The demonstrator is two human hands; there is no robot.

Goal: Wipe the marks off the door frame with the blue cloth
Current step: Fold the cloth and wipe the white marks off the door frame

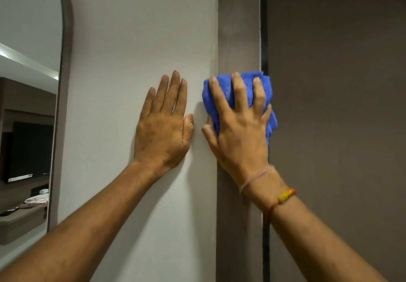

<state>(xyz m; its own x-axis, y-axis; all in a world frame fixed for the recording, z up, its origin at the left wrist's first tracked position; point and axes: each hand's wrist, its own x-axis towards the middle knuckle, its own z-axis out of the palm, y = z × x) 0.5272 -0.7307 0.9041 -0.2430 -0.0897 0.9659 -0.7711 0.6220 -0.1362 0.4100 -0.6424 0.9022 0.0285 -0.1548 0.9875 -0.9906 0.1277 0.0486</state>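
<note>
My right hand [238, 128] presses the bunched blue cloth [239, 97] against the door frame [239, 29].
My left hand [163, 125] lies flat, fingers spread, on the wall [140, 29] beside it.

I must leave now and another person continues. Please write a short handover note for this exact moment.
Left hand: open, flat on the white wall, holding nothing.
Right hand: pressing the bunched blue cloth against the brown door frame.
Done: the cloth is on the frame.
Left: I cannot make out clear marks here, so check the frame above and below the cloth and wipe what you find.
</note>
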